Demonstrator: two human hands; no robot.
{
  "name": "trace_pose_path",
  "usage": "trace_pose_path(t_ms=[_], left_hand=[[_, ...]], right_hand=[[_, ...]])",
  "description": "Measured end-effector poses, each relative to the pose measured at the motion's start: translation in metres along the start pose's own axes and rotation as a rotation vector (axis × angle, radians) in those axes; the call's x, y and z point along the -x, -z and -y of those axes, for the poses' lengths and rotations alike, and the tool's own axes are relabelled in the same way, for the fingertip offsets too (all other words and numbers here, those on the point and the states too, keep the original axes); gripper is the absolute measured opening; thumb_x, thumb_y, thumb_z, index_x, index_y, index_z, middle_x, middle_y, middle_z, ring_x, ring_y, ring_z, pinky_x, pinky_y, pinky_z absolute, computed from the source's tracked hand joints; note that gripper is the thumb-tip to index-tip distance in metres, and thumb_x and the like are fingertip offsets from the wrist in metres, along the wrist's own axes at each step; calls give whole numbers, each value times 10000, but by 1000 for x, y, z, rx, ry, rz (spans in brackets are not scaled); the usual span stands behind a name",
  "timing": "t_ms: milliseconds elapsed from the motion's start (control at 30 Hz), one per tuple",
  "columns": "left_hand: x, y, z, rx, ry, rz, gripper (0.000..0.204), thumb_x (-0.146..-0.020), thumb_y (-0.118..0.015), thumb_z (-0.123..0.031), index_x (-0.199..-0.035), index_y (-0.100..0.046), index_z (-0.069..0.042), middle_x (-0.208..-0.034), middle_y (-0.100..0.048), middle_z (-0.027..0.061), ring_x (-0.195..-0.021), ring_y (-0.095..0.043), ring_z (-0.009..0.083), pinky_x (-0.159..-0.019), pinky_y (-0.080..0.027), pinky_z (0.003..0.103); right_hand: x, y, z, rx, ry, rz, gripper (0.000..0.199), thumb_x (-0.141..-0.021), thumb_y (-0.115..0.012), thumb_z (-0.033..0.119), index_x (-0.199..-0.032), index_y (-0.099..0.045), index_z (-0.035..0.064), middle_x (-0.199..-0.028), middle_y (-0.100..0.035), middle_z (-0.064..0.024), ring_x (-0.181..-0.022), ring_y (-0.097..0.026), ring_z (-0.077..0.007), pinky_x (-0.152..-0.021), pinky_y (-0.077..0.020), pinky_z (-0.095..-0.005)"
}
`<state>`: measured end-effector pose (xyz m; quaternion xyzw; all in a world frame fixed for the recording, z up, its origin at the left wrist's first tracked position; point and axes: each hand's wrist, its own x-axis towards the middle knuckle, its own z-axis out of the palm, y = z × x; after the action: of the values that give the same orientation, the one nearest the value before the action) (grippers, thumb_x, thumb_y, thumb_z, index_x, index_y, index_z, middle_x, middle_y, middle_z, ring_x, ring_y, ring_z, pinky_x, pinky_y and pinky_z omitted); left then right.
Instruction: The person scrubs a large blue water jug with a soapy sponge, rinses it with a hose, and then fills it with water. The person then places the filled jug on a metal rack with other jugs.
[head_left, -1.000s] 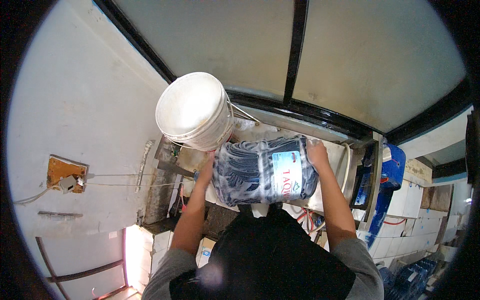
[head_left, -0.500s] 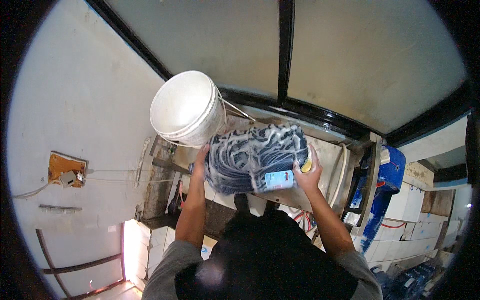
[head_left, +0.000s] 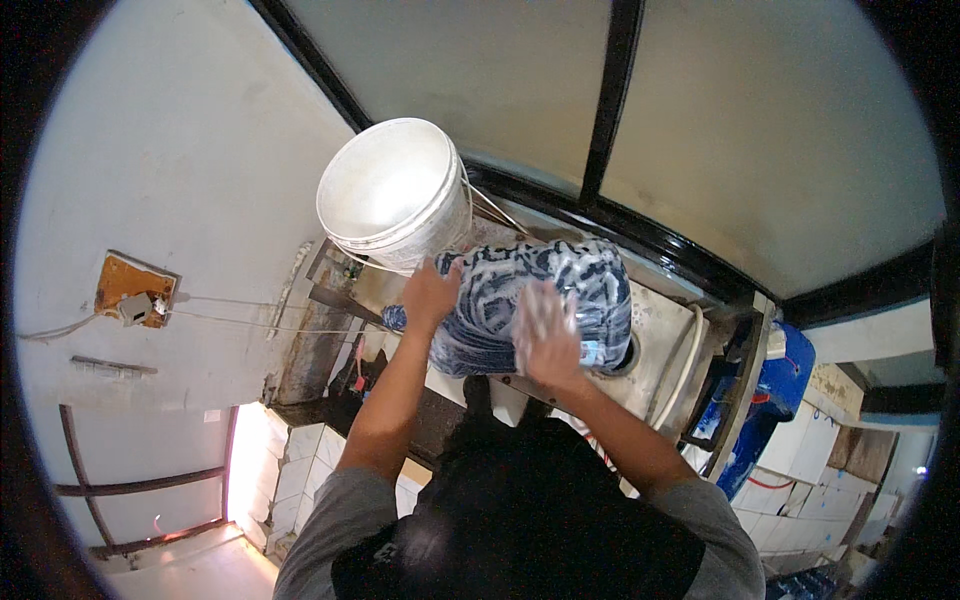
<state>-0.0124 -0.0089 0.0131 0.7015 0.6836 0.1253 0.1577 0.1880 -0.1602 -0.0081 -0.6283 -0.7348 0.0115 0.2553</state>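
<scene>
A large blue water jug (head_left: 480, 315), coated in white soap suds, lies on its side on a metal worktop with its narrow neck (head_left: 394, 317) toward the left. My left hand (head_left: 433, 292) grips the jug's left end, just above the neck. Over the jug's middle is my right hand (head_left: 545, 325), sudsy and smeared by motion. Whatever is under its fingers is hidden; the yellow sponge seen earlier does not show now. Part of a light-blue label (head_left: 593, 353) peeks out right of that hand.
A white bucket (head_left: 390, 190) with a wire handle stands behind the jug's left end. The metal worktop (head_left: 655, 330) carries a dark round hole and a pale hose (head_left: 682, 365) on the right. Beyond its frame is a blue barrel (head_left: 785, 370). Glass panels rise behind.
My right hand has moved left from the jug's right end onto its middle. My left hand has shifted up along the left end. The jug has turned, its label now lower and mostly covered.
</scene>
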Motion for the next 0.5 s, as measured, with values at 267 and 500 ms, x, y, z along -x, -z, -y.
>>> trace_pose_path(t_ms=[267,500], left_hand=[[-2,7,-9,-23,75,35,707,-981,-549,-520,-1317,-589,101,-1139,-684,347,-1103,-657,499,-975,-506,552],[2,-5,2,-6,-23,-43,718,-996,-524,-524,-1348,-571,100,-1169,-665,367,-1108,-651,504,-986,-498,547]], right_hand=[[-123,16,-20,-8,-344,448,493,-985,-530,329,-1340,-617,-1,-1372,-607,-240,-1288,-560,-403,-1121,-403,-585],[21,38,-67,349,56,-149,510,-924,-602,231,-1382,-566,9,-1365,-597,-237,-1269,-573,-404,-1061,-477,-507]])
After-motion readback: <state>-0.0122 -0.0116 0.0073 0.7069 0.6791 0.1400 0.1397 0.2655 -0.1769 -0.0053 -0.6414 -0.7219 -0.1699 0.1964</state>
